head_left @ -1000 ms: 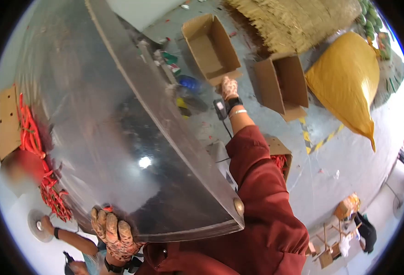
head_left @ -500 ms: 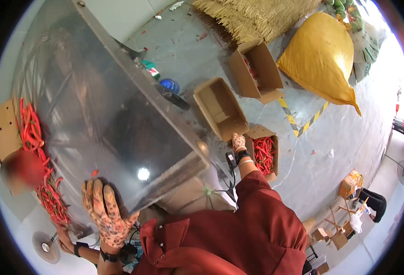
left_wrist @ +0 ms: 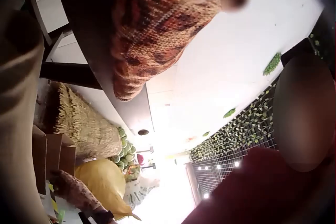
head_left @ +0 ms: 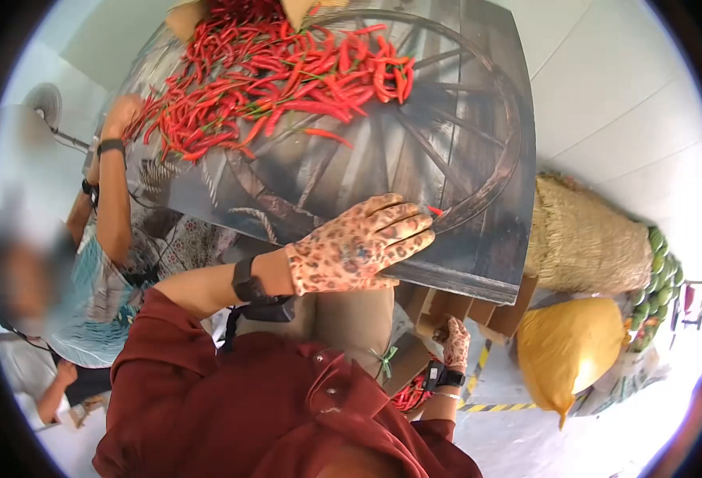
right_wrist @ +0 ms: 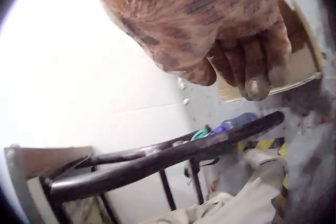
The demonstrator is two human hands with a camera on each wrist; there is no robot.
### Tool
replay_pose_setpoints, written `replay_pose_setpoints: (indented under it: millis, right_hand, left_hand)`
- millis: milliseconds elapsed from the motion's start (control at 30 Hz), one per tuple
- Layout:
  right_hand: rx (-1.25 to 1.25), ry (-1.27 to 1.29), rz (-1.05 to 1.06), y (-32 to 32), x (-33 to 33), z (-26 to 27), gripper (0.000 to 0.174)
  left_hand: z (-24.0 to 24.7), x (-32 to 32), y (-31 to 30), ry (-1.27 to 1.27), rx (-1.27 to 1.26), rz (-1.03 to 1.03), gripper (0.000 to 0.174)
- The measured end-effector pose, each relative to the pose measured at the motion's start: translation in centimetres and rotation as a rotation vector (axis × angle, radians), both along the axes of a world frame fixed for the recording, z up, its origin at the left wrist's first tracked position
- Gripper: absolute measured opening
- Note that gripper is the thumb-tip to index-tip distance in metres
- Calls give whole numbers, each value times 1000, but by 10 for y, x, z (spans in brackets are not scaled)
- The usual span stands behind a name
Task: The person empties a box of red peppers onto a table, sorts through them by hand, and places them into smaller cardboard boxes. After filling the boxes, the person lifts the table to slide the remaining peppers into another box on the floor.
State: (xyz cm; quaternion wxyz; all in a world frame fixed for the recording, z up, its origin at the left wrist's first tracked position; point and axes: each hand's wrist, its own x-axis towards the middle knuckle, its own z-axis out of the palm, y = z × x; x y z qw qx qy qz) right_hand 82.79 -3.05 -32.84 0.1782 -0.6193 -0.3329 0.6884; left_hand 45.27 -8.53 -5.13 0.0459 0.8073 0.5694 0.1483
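My left hand [head_left: 363, 243], in a leopard-spotted glove, rests with straight fingers on the dark table [head_left: 478, 247] near its front edge. A small red chili [head_left: 435, 210] lies just beyond its fingertips. Farther back on the table spreads a heap of red chilies [head_left: 287, 76]. My right hand [head_left: 453, 344], gloved alike, hangs low beside the table, next to a cardboard box [head_left: 432, 309] on the floor. In the right wrist view its fingers [right_wrist: 257, 77] are loosely curled with nothing seen in them, and the box [right_wrist: 299, 69] shows behind them.
A box of chilies [head_left: 411, 393] stands by my right forearm. A yellow sack [head_left: 568, 350] and a straw bundle [head_left: 586, 239] are on the right. Another person's hand [head_left: 124, 115] reaches to the chilies at left. A dark metal rail [right_wrist: 157, 163] runs below my right hand.
The head view has swung from the floor to the tabletop. The right hand, earlier gripping the box's edge as the box came nearer, has come off it. The left hand stays on the table.
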Motion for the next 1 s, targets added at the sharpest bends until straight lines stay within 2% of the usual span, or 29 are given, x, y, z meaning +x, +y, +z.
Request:
replay_pose_setpoints:
  millis: [100, 133, 200, 233, 300, 367, 400, 467, 500, 533, 600, 633, 667, 733, 767, 833, 867, 933, 1000]
  right_hand:
    - [289, -46, 351, 10, -34, 95, 28]
    - [310, -57, 359, 11, -40, 116, 28]
    - [502, -44, 649, 9, -55, 151, 26]
    - [407, 49, 613, -5, -85, 210, 23]
    - [462, 37, 703, -9, -102, 249, 23]
    - [504, 72, 773, -12, -119, 294, 28]
    - [643, 67, 856, -11, -129, 311, 31]
    - [799, -12, 879, -11, -157, 343, 33]
    - [867, -68, 922, -8, -174, 356, 27]
    - [933, -124, 964, -4, -192, 365, 22]
    - [1829, -441, 1376, 17, -228, 361, 13]
    - [1752, -251, 1354, 25, -252, 357, 11]
    - [1671, -61, 1326, 29, -280, 354, 11]
    - [1680, -55, 1372, 23, -329, 360, 19]
    - [1686, -48, 1375, 29, -349, 350, 19]
    - [1829, -382, 1258, 41, -380, 321, 24]
    - [1827, -383, 1258, 44, -388, 317, 24]
    - [1768, -466, 1298, 46, -396, 313, 29]
    - [1756, -439, 1259, 49, -392, 311, 27]
  left_hand:
    - [-4, -1, -3, 5, 32, -21, 74]
    - [-4, 0, -4, 5, 47, -31, 74]
    - [-10, -2, -8, -49, 112, -21, 69]
    - [-14, -4, -11, -103, 153, -36, 64]
    - [-24, -9, -15, -222, 302, -59, 49]
    - [-28, -10, -27, -302, 304, -31, 46]
    - [-29, -13, -33, -369, 292, -12, 43]
    - [-23, -29, -52, -373, 306, 66, 35]
    - [-19, -41, -60, -382, 311, 65, 35]
    - [-16, -56, -68, -310, 354, 131, 31]
    - [-14, -82, -79, -157, 440, 264, 25]
    - [-17, -91, -83, -253, 412, 418, 23]
    - [-17, -102, -89, -249, 418, 426, 23]
    - [-16, -118, -101, -180, 397, 532, 22]
    - [-18, -121, -103, -342, 282, 649, 23]
    - [-28, -122, -104, -337, 356, 632, 23]
    - [-31, -121, -104, -335, 428, 606, 23]
    - [-22, -118, -107, -416, 364, 638, 23]
    - [-29, -120, -105, -277, 436, 606, 22]
